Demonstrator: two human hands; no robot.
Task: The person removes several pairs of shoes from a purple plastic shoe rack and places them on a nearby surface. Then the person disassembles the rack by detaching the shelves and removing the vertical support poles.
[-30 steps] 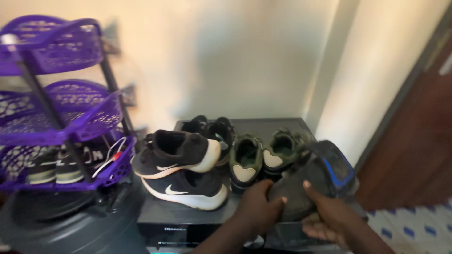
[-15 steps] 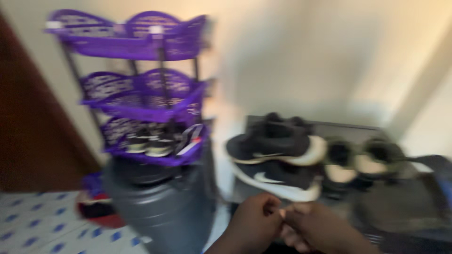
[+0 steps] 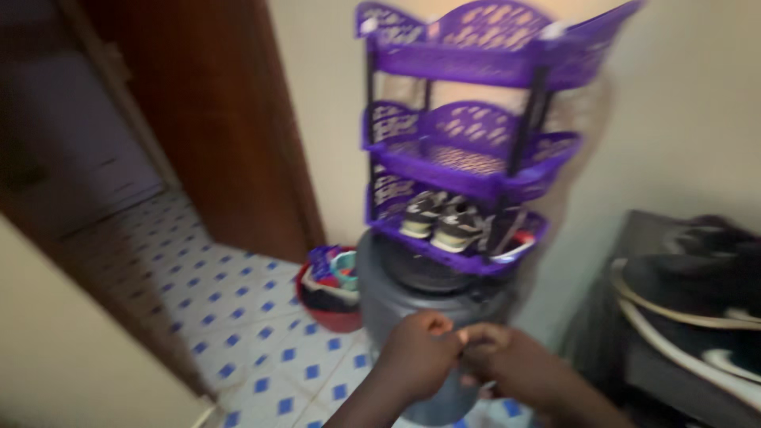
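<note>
A dark wooden door (image 3: 230, 119) filled the upper left of the frame, beside a cream wall (image 3: 682, 135). White floor tiles with blue diamonds (image 3: 230, 317) spread across the lower left, dimly lit.

We see a purple lattice-patterned rack (image 3: 468, 158), a dark grey barrel (image 3: 412, 301), a red bowl (image 3: 333, 317), white floor tiles (image 3: 238, 317) with blue diamonds, a brown door (image 3: 230, 119), and black-and-white sneakers (image 3: 697, 301).

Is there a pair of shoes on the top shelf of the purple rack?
No, the top shelf of the purple rack looks bare; the only pair of shoes sits on the lowest shelf.
</note>
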